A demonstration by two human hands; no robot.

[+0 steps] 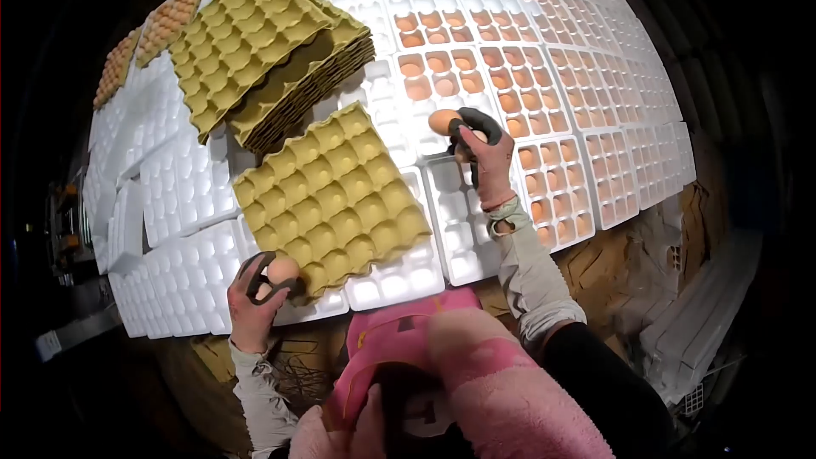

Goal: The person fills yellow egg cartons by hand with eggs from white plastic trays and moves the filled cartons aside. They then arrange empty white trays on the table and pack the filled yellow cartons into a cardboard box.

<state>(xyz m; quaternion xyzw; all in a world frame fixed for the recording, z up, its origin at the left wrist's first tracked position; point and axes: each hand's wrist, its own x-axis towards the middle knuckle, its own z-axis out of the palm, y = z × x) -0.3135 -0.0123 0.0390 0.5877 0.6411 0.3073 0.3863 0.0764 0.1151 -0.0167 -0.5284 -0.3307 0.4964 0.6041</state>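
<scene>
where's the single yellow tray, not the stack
In the head view, the single tray is left of centre, between the left hand and right hand, below the stack.

Your left hand [250, 313] sits near and to the left, fingers curled in a grasp, its pale-sleeved left forearm [260, 399] angling up from the near side. Your right hand [489, 157] reaches farther, right of the middle, fingers bent leftward, its right forearm [534, 276] stretched out.
</scene>
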